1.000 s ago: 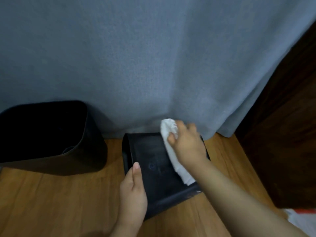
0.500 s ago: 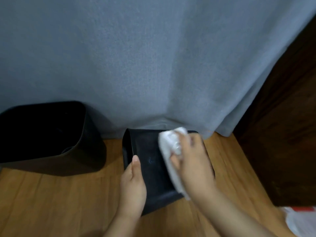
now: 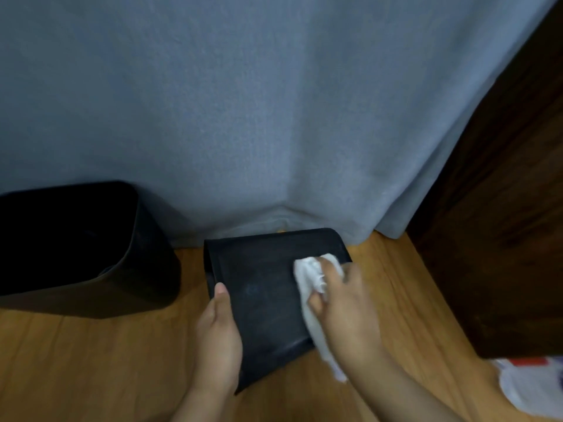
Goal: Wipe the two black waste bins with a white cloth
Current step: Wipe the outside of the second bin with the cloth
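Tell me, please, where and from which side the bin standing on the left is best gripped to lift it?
Probably by the rim of the upright bin at its near right edge, coming down from above: its mouth is open and tilts toward the camera, so fingers can hook inside and the thumb outside. The curtain hangs close behind it.

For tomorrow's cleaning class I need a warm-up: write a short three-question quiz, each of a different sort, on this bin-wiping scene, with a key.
1. True or false: the right hand holds the white cloth.
2. The left hand steadies which bin? A) the standing bin B) the tipped bin
3. Fill in: behind both bins hangs a grey ____.

Key: 1 true; 2 B; 3 curtain.
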{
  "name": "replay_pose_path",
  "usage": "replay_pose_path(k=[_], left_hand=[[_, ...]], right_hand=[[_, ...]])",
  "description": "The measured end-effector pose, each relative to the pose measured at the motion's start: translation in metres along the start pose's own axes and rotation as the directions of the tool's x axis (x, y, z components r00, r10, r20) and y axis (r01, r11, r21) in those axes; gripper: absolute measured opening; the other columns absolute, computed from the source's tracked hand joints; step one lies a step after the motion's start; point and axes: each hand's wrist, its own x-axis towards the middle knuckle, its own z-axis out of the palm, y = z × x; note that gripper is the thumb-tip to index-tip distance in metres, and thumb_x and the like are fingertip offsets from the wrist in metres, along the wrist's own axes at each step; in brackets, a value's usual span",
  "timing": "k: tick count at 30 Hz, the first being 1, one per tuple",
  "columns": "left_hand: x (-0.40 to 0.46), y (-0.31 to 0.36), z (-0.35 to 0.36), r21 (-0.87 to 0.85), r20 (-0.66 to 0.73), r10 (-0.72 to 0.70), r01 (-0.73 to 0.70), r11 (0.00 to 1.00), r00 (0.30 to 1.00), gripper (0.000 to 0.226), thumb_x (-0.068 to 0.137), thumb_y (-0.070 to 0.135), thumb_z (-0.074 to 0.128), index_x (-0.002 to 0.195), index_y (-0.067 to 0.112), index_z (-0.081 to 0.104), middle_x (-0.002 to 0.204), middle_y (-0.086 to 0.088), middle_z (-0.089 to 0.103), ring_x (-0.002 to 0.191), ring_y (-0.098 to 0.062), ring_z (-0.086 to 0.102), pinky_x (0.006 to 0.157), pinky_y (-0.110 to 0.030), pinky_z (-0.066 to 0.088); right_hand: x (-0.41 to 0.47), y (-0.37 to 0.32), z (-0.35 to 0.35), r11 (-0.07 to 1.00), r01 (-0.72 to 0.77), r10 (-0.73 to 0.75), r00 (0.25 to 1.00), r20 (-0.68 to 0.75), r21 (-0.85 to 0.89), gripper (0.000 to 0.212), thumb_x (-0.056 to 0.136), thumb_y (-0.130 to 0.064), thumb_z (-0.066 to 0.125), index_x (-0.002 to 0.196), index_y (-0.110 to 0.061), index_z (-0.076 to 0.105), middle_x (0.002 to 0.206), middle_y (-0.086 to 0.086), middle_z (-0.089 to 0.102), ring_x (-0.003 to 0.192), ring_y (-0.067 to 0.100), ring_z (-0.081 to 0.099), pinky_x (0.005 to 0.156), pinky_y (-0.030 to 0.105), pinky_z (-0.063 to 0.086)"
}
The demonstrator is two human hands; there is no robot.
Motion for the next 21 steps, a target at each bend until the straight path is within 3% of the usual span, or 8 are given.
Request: replay_pose_path(k=[3,6,9,12,14,16,19,21], left_hand=[[-0.001,0.001,0.001,-0.018,0.005,-0.017,0.017,1.0,1.0,0.038,0.102,0.047,0.039,0.095,0.024,0.068,0.103,0.002,0.07,0.103,-0.021,0.065,0.102,-0.044,0.048],[-0.005,0.01,0.005,-0.008,0.012,-0.017,0.017,1.0,1.0,0.037,0.102,0.045,0.039,0.085,0.027,0.066,0.097,0.007,0.068,0.102,-0.019,0.064,0.102,-0.042,0.048],[-0.004,0.013,0.006,0.042,0.061,-0.007,0.004,0.999,0.998,0.042,0.101,0.051,0.036,0.104,0.024,0.069,0.108,0.004,0.069,0.108,-0.02,0.063,0.105,-0.044,0.046],[-0.002,0.015,0.005,0.131,0.096,0.005,-0.018,0.991,0.995,0.057,0.1,0.055,0.031,0.129,0.019,0.062,0.129,-0.001,0.064,0.121,-0.021,0.058,0.109,-0.044,0.043],[-0.001,0.019,0.005,0.223,0.128,0.034,-0.062,0.973,0.991,0.062,0.1,0.055,0.026,0.129,0.014,0.062,0.129,-0.002,0.063,0.119,-0.02,0.057,0.105,-0.037,0.042],[0.002,0.022,0.004,0.253,0.127,0.002,-0.035,0.967,0.992,0.064,0.1,0.056,0.024,0.125,0.013,0.065,0.124,-0.004,0.065,0.115,-0.022,0.059,0.1,-0.034,0.042],[0.001,0.025,-0.004,0.08,0.189,-0.175,0.163,0.983,0.966,0.059,0.099,0.059,0.032,0.112,0.017,0.071,0.111,-0.009,0.074,0.104,-0.027,0.068,0.101,-0.043,0.048],[-0.006,0.025,-0.008,-0.044,0.271,-0.255,0.276,0.96,0.928,0.049,0.102,0.047,0.036,0.105,0.014,0.072,0.103,-0.011,0.077,0.099,-0.026,0.07,0.094,-0.04,0.05]], right_hand=[[0.011,0.046,-0.007,0.99,-0.133,0.131,0.99,-0.059,-0.043,0.049,0.08,-0.023,0.064,0.127,-0.021,0.051,0.109,0.014,0.046,0.089,0.032,0.053,0.071,0.039,0.048],[0.013,0.076,-0.016,0.958,-0.257,0.251,0.966,-0.067,-0.123,0.044,0.084,-0.023,0.061,0.125,-0.015,0.05,0.11,0.019,0.044,0.089,0.034,0.051,0.07,0.042,0.049],[0.008,0.081,-0.025,0.948,-0.294,0.278,0.951,-0.136,-0.119,0.043,0.084,-0.016,0.064,0.123,-0.009,0.049,0.108,0.021,0.044,0.085,0.034,0.049,0.065,0.039,0.046],[-0.004,0.044,-0.031,0.996,-0.093,0.092,0.983,-0.158,0.003,0.049,0.081,-0.013,0.065,0.126,-0.017,0.047,0.111,0.013,0.044,0.089,0.023,0.05,0.071,0.035,0.048],[-0.016,0.002,-0.031,0.981,0.034,-0.026,0.999,-0.044,0.189,0.042,0.084,-0.018,0.061,0.121,-0.028,0.045,0.111,0.001,0.045,0.091,0.003,0.049,0.076,0.018,0.044],[-0.028,-0.03,-0.021,0.964,0.137,-0.141,0.99,0.002,0.229,0.041,0.082,-0.026,0.055,0.12,-0.036,0.042,0.111,-0.002,0.047,0.091,0.002,0.05,0.073,0.015,0.042],[-0.028,-0.041,-0.008,0.962,0.187,-0.196,0.98,0.025,0.2,0.052,0.079,-0.032,0.05,0.129,-0.043,0.037,0.116,-0.005,0.042,0.096,0.009,0.048,0.08,0.023,0.046],[-0.021,-0.039,-0.009,0.955,0.165,-0.169,0.986,-0.006,0.247,0.05,0.081,-0.038,0.039,0.131,-0.042,0.039,0.115,-0.006,0.038,0.098,0.008,0.045,0.084,0.025,0.045]])
